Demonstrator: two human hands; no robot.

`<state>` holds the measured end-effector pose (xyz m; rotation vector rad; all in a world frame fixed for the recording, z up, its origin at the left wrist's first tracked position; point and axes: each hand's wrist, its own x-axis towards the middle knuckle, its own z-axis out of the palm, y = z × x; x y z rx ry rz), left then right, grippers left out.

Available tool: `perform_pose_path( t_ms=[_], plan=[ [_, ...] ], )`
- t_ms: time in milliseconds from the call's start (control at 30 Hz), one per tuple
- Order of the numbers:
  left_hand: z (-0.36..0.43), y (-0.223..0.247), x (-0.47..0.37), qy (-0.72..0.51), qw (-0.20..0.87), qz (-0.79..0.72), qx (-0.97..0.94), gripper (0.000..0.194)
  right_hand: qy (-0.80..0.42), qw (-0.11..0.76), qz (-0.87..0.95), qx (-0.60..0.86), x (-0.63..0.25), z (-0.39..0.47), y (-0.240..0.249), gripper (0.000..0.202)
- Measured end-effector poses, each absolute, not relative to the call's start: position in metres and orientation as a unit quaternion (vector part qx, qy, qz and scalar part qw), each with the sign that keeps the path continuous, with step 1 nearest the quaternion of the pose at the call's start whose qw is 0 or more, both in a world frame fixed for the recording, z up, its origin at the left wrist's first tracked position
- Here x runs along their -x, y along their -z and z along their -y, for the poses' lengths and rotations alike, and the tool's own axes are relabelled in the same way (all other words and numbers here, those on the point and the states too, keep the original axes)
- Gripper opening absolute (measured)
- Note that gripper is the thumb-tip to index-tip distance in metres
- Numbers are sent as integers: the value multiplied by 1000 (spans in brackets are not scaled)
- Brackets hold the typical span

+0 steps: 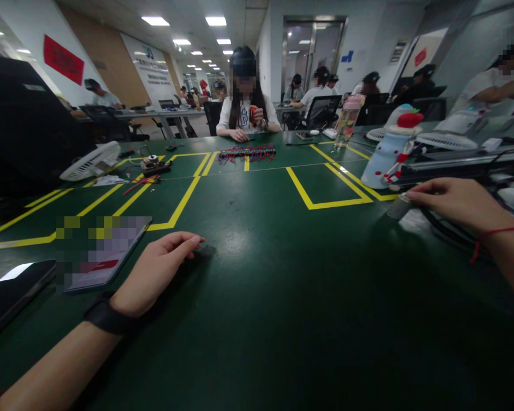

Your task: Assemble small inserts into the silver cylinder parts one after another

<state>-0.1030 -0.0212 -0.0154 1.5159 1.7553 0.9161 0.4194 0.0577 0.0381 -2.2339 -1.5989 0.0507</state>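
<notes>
My left hand (158, 268) hovers low over the green table, thumb and forefinger pinched together. At its fingertips is a small, dark, see-through patch (206, 250), too faint to name. At the right, my right hand (458, 202) grips a short, whitish-grey cylinder (398, 206) by its upper end, with the thumb and fingers closed on it. The cylinder is tilted, and its lower end is near the tabletop. Just behind it stands a light blue snowman-shaped bottle (379, 160) with a red and white trim.
A tablet or phone (107, 257) and a dark phone (17, 291) lie at the left. Yellow tape (342, 202) marks the table (257, 319). A bundle of coloured wires (246, 153) lies before a co-worker (244, 108). Black cables (445, 231) run under my right hand.
</notes>
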Motion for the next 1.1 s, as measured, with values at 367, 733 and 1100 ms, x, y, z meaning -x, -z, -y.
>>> perform_pose_path(
  t_ms=[367,733,1100],
  plan=[
    [22,13,100,-353,323,-661,-578,35,37,343,559,754,-395,-48,-10,44],
    [24,8,96,-323,309,-669,-593,36,-320,406,774,366,-200,22,1,31],
    [38,-20,30,-308,233,-537,-750,28,-365,366,779,356,-196,22,19,51]
  ],
)
